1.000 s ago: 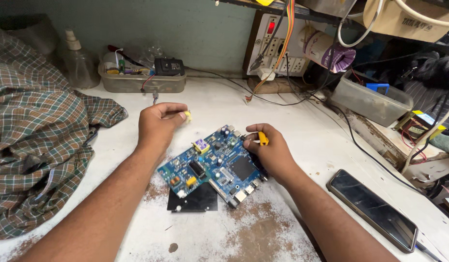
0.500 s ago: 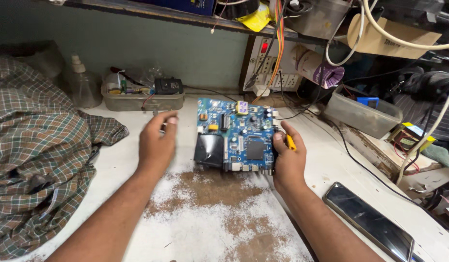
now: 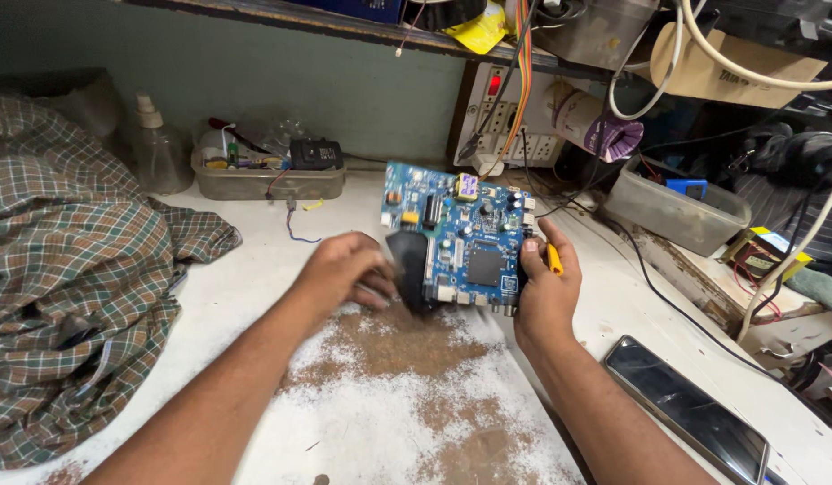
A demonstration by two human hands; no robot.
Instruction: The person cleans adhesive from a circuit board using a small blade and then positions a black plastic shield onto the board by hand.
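Head view: blue circuit board [image 3: 465,238] raised upright above worn bench patch [image 3: 407,350]. Right hand [image 3: 544,292] clamped on board's right edge, yellow tool [image 3: 554,259] tucked in fingers. Left hand [image 3: 344,269] at board's left, blurred, grip unclear. Best: hold edges only, keep level.

Both forearms enter from the bottom edge and are bare. The left forearm comes from about 7 o'clock and points toward 1 o'clock; the wrist is almost straight. The left hand [image 3: 344,269] shows its back to the camera, the fingers [image 3: 373,292] bent and pointing to 3 o'clock, a little blurred. The right forearm comes from about 5 o'clock and rises toward 11 o'clock. The right hand [image 3: 546,296] stands upright, back of the hand to the camera, with the thumb up at 12 o'clock and the fingers curled closed in a grip at its 9 o'clock side. The two hands are near each other, not touching.
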